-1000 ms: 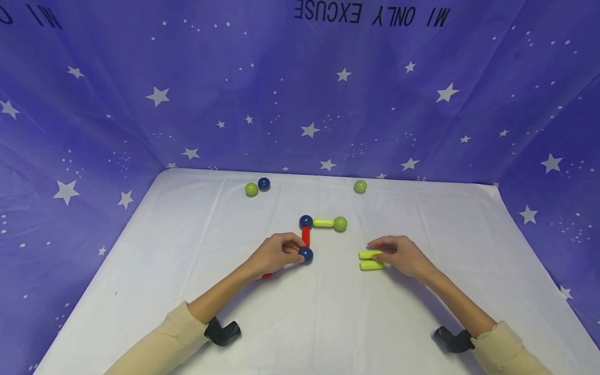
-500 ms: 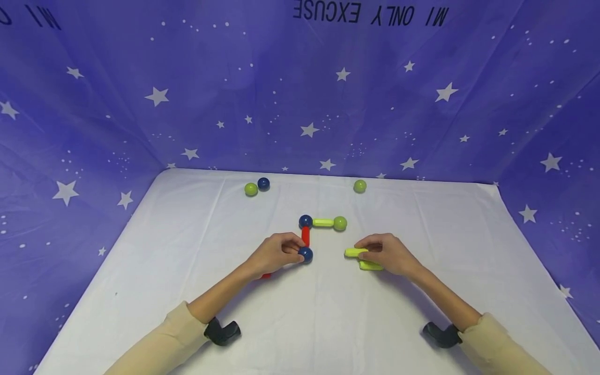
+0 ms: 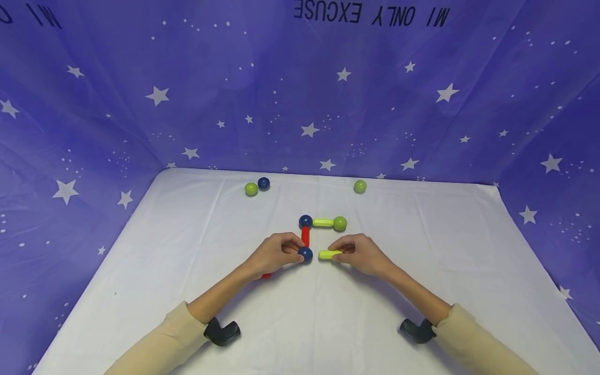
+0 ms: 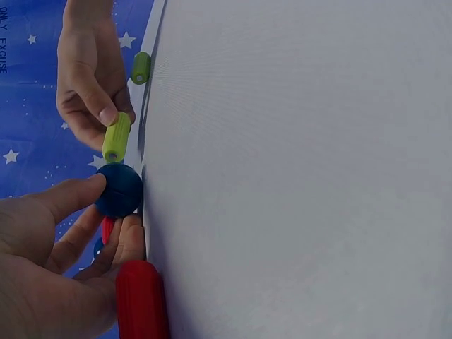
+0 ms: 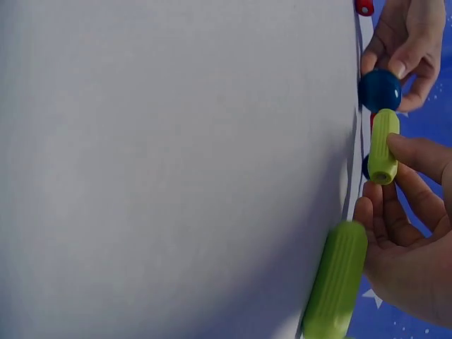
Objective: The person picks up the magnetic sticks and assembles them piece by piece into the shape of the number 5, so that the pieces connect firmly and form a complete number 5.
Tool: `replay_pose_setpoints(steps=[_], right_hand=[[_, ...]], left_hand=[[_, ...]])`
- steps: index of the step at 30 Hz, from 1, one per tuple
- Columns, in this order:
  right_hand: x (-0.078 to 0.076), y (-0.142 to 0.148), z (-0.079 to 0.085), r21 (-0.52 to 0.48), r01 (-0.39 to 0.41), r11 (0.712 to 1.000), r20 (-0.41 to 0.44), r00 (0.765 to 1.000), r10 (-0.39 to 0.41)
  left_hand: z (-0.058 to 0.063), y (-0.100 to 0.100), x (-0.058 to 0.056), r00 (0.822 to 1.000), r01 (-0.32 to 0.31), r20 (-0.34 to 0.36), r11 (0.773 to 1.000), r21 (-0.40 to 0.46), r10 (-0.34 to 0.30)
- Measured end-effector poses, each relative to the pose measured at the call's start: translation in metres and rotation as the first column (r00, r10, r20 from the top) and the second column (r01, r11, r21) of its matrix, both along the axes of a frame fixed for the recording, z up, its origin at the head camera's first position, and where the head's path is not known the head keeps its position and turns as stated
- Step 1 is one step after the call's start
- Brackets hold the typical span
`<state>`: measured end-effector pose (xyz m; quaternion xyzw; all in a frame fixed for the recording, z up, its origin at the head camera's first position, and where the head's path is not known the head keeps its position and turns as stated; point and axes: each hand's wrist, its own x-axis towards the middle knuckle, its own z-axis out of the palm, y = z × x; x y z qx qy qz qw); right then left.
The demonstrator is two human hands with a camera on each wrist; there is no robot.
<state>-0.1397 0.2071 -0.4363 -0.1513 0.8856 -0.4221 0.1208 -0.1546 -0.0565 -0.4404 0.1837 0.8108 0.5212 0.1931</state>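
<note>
My left hand (image 3: 275, 255) pinches a dark blue ball (image 3: 306, 254) between thumb and fingers. From that ball a red rod (image 3: 305, 237) runs back to a second blue ball (image 3: 305, 222), which a yellow-green rod (image 3: 323, 223) joins to a green ball (image 3: 340, 223). My right hand (image 3: 363, 256) pinches another yellow-green rod (image 3: 328, 254) near its right end. Its free end points at the held ball, with a narrow gap in the head view; in the left wrist view rod and ball nearly meet.
A loose red rod (image 4: 141, 300) lies beside my left hand, and a loose yellow-green rod (image 5: 336, 282) near my right. At the back of the white table (image 3: 211, 312) are a green ball (image 3: 251, 189), a blue ball (image 3: 264, 184) and another green ball (image 3: 360, 186).
My right hand has lifted one yellow-green rod away from the other and carried it left, close to the blue ball. My left hand has stayed in place.
</note>
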Motion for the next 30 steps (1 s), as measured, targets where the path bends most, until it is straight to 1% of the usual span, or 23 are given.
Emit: replay_pose_setpoints(steps=[9,16,22,24,26,30], right_hand=[[-0.002,-0.01,-0.003,-0.044,-0.008,0.999,0.044,0.999,0.01],[-0.004,-0.012,-0.004,-0.037,-0.019,0.999,0.064,0.998,0.022],[-0.007,-0.01,0.001,-0.067,-0.03,0.997,0.073,0.997,0.035],[-0.009,-0.008,0.004,-0.074,-0.021,0.997,0.072,0.997,0.027],[-0.013,-0.003,0.008,-0.071,0.004,0.997,0.061,0.998,0.001],[-0.028,0.01,0.016,-0.084,0.086,0.993,0.045,0.996,-0.082]], left_hand=[[0.0,0.0,-0.001,1.0,0.005,0.003,1.0,0.005,-0.005],[-0.002,-0.001,-0.002,1.0,0.007,0.005,1.0,0.016,-0.007],[-0.002,-0.001,-0.002,1.0,0.012,0.001,1.0,0.018,-0.012],[-0.001,-0.001,-0.002,1.0,0.012,-0.002,1.0,0.015,-0.012],[-0.002,-0.001,-0.002,1.0,0.012,-0.005,1.0,0.013,-0.012],[-0.002,-0.001,-0.002,1.0,0.01,-0.004,1.0,0.006,-0.01]])
